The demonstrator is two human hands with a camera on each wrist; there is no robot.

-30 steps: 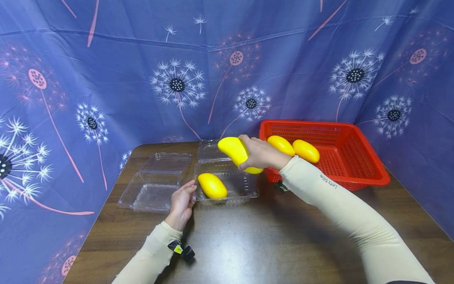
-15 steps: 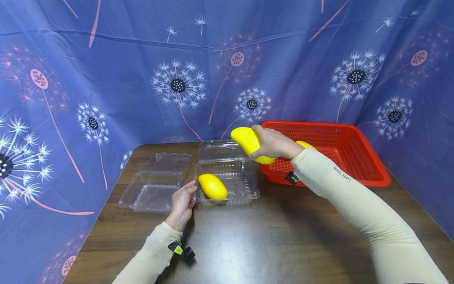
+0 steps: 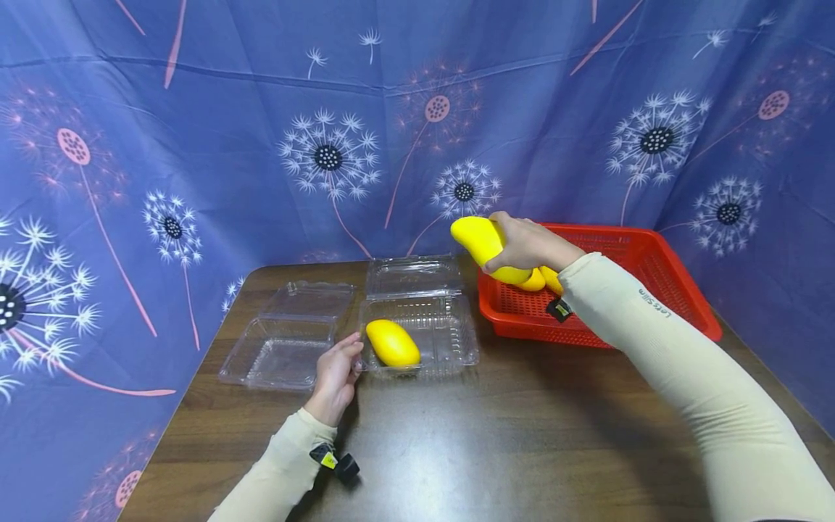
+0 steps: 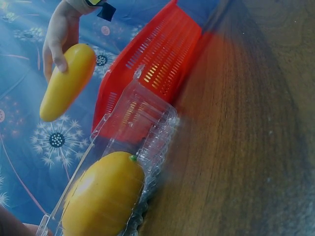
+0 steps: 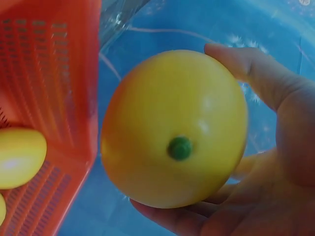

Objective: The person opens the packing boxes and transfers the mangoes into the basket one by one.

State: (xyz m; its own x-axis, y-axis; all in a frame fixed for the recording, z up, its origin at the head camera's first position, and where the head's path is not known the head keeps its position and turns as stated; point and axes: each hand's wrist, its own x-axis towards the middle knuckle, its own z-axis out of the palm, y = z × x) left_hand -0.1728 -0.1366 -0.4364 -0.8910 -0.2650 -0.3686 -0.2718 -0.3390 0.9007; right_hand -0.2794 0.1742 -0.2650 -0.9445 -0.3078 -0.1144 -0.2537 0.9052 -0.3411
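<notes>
My right hand (image 3: 531, 245) grips a yellow mango (image 3: 483, 239), raised above the left end of the red basket (image 3: 701, 328). In the right wrist view the held mango (image 5: 172, 113) shows its green stem nub, with thumb and fingers of the hand (image 5: 302, 142) around it. My left hand (image 3: 335, 373) holds the left edge of an open clear plastic clamshell container (image 3: 450, 337). Inside its base, on the left side, lies one mango (image 3: 393, 343); the left wrist view shows this mango (image 4: 106, 191) close up through the clear wall.
More mangoes (image 3: 536, 280) lie in the basket, partly hidden behind the held mango and right arm. A second open clamshell (image 3: 290, 359) with nothing in it stands left of the first on the wooden table (image 3: 457, 449). A blue dandelion-print cloth (image 3: 391, 145) hangs behind.
My right hand has carried the mango rightward and upward, from over the clamshell to over the basket's left end. The left hand, the clamshell and the mango in it have stayed in place.
</notes>
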